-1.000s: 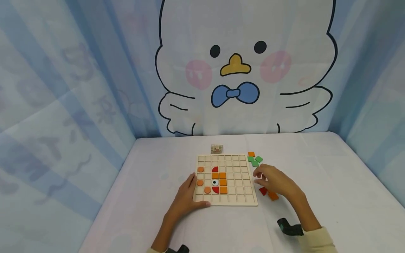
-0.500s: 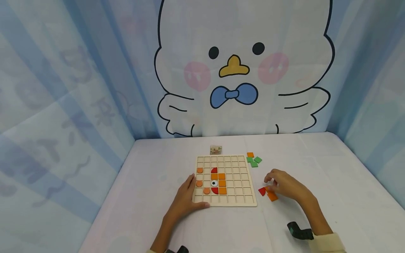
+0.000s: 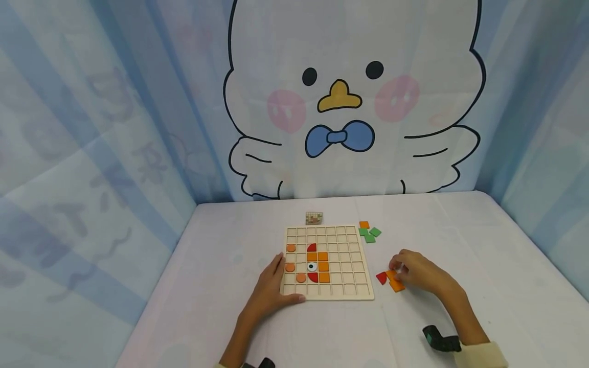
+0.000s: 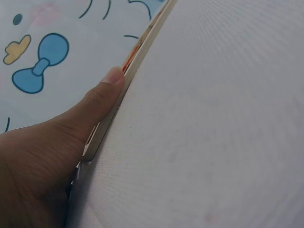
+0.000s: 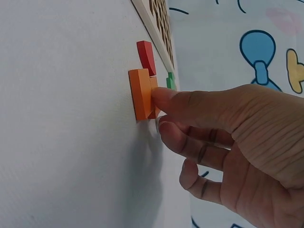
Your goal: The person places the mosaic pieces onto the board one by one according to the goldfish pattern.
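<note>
A pale wooden grid board (image 3: 348, 290) lies on the table, with orange squares, red quarter-round tiles, orange discs and an eye tile (image 3: 312, 266) set in its cells. My left hand (image 3: 267, 291) holds the board's near left corner, fingers along the left side and thumb on the front edge. To the right of the board, my right hand (image 3: 416, 271) pinches an orange square tile (image 5: 154, 84) between thumb and fingers. Another orange tile (image 5: 139, 95) lies against it, and a red tile (image 3: 381, 277) is just beside them. The index fingertip is partly hidden behind the thumb.
Several green tiles (image 3: 370, 238) and an orange tile (image 3: 364, 224) lie by the board's far right corner. A small patterned card or packet (image 3: 314, 218) sits behind the board. A printed curtain (image 3: 349, 168) hangs behind the table (image 3: 221, 245).
My right hand has moved from beside the board's right edge, near the green tiles, down and right to the orange tiles. The left hand has stayed on the board.
</note>
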A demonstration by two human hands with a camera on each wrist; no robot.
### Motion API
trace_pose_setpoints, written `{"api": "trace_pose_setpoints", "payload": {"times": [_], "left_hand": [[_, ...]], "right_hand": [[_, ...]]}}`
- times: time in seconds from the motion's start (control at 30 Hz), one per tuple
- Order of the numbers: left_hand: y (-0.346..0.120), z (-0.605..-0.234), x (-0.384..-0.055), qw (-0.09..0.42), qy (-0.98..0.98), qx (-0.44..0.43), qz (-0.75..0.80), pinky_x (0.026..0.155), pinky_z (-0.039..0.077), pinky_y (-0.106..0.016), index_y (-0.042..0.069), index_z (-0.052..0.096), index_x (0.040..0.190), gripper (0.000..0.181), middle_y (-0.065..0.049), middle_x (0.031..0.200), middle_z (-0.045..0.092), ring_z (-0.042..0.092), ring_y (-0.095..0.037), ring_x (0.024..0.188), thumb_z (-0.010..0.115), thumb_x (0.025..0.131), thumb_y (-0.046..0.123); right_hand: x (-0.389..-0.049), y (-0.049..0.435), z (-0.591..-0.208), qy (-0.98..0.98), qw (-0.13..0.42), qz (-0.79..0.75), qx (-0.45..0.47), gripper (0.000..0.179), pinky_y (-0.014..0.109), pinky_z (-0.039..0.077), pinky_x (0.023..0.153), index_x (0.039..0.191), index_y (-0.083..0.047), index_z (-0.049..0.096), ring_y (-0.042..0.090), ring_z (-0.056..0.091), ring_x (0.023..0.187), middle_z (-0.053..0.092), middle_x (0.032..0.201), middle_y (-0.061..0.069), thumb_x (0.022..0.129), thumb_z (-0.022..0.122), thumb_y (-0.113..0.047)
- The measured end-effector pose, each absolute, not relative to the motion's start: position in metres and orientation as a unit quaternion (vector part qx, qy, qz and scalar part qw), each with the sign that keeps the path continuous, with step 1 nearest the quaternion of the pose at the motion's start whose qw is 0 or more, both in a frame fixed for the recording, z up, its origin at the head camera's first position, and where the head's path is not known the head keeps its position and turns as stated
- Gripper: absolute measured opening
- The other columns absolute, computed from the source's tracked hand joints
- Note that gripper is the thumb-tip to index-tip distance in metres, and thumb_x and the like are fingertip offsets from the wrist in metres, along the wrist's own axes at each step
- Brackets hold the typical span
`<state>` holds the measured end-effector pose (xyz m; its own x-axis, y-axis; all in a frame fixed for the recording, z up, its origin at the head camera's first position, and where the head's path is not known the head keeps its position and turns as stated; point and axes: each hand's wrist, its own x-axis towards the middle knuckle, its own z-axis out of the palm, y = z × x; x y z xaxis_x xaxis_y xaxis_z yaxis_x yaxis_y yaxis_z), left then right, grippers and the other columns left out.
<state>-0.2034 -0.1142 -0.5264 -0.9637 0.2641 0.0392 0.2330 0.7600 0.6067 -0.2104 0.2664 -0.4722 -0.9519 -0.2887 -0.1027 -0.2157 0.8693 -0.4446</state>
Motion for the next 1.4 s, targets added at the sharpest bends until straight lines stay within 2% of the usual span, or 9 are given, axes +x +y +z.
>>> {"api": "trace_pose_setpoints", "payload": {"times": [0.3,0.43,0.6,0.73,0.87,1.4], "left_hand": [[-0.1147,-0.5267,-0.204,0.024,0.938,0.135,0.318,0.117,0.029,-0.051,0.007,0.019,0.156,0.122,-0.012,0.164,0.016,0.025,-0.033,0.148,0.076,0.068,0.069],[-0.1145,-0.5271,-0.2036,0.027,0.937,0.135,0.32,0.118,0.028,-0.051,0.007,0.019,0.156,0.122,-0.012,0.164,0.016,0.024,-0.033,0.148,0.075,0.068,0.069],[-0.1147,-0.527,-0.2038,0.026,0.937,0.136,0.32,0.117,0.029,-0.052,0.007,0.02,0.156,0.122,-0.011,0.164,0.016,0.025,-0.033,0.148,0.075,0.067,0.07],[-0.1147,-0.5276,-0.2042,0.026,0.937,0.136,0.319,0.117,0.03,-0.052,0.008,0.02,0.156,0.122,-0.01,0.164,0.016,0.025,-0.033,0.148,0.074,0.067,0.071],[-0.1152,-0.5285,-0.2045,0.027,0.939,0.137,0.315,0.117,0.029,-0.051,0.008,0.02,0.156,0.121,-0.01,0.164,0.016,0.024,-0.033,0.148,0.074,0.068,0.071],[-0.1153,-0.5271,-0.2037,0.029,0.938,0.132,0.319,0.116,0.03,-0.053,0.007,0.021,0.156,0.121,-0.011,0.164,0.016,0.026,-0.033,0.147,0.076,0.067,0.069]], "right_hand": [[-0.2114,0.2632,-0.4714,0.964,0.088,-0.211,-0.135,0.017,0.025,0.052,0.067,0.094,-0.009,0.07,0.014,0.051,0.076,0.056,0.083,0.0,0.081,0.079,-0.015],[-0.2124,0.2605,-0.473,0.966,0.088,-0.207,-0.131,0.014,0.024,0.053,0.068,0.094,-0.01,0.069,0.014,0.051,0.076,0.055,0.083,0.0,0.082,0.077,-0.012],[-0.2143,0.2577,-0.473,0.97,0.059,-0.193,-0.135,0.017,0.028,0.058,0.072,0.1,-0.006,0.068,0.014,0.053,0.077,0.059,0.088,0.002,0.084,0.071,-0.004],[-0.2146,0.2573,-0.4733,0.978,0.061,-0.172,-0.105,0.021,0.033,0.058,0.073,0.101,-0.003,0.067,0.016,0.053,0.077,0.058,0.09,0.005,0.083,0.075,-0.009],[-0.2145,0.2569,-0.4737,0.982,0.066,-0.157,-0.082,0.021,0.035,0.058,0.073,0.096,-0.002,0.067,0.016,0.053,0.075,0.058,0.089,0.005,0.082,0.078,-0.014],[-0.2153,0.2604,-0.4737,0.98,0.03,-0.171,-0.098,0.023,0.028,0.055,0.066,0.093,-0.002,0.066,0.014,0.051,0.071,0.057,0.083,0.002,0.082,0.078,-0.018]]}}
